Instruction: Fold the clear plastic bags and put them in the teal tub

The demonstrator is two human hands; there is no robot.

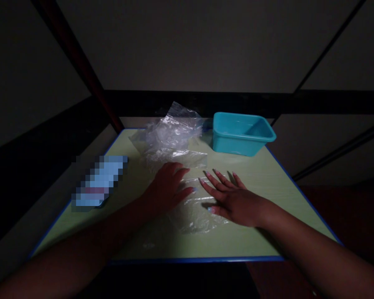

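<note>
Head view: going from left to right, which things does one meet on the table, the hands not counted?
Pixelated object → crumpled clear plastic → turquoise container. The flat plastic sheet overlaps, so its place is unclear.

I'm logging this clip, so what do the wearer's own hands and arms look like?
The left hand and right hand are ungloved, and both forearms show no sleeve or watch. The right thumbnail looks pale blue, perhaps polished.

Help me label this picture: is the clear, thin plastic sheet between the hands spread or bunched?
Spread: the clear, thin plastic sheet lies mostly flat on the pale green tabletop, with only shallow wrinkles.
</note>
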